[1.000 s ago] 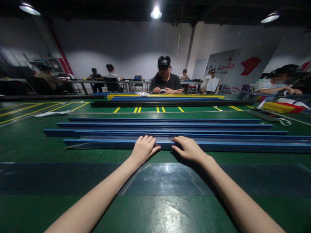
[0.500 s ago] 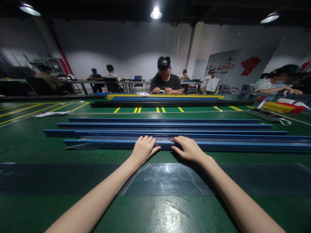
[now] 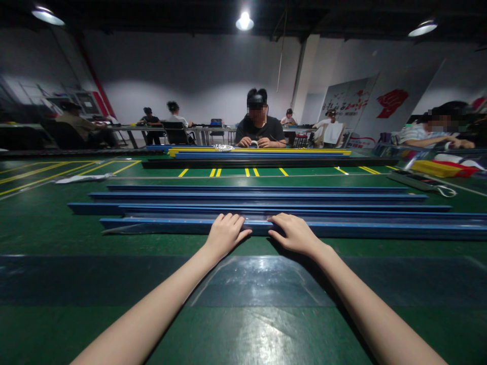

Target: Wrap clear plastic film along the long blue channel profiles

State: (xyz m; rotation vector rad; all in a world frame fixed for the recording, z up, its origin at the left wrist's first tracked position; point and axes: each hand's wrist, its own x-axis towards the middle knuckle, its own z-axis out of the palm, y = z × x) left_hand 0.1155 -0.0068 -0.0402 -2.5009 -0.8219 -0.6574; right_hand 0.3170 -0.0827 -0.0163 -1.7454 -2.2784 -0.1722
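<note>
Both hands grip the near edge of a long blue channel strip [image 3: 380,230] that lies crosswise on the green table. My left hand [image 3: 227,234] has its fingers over the rim and the thumb against the front wall. A short way to the right, my right hand [image 3: 292,232] curls over the same rim in the same manner, its thumb pointing left. The fingertips inside the channel are partly hidden. Clear film [image 3: 140,229] shows along the strip's left part. Just behind lie several more blue strips [image 3: 182,197], parallel to it.
A wide clear plastic sheet [image 3: 262,284] lies flat under my forearms. Farther back are a black strip [image 3: 266,163], a yellow strip [image 3: 315,151] and a co-worker [image 3: 261,126] seated opposite. At right stand a grey tray [image 3: 418,180] and a yellow bin [image 3: 433,168].
</note>
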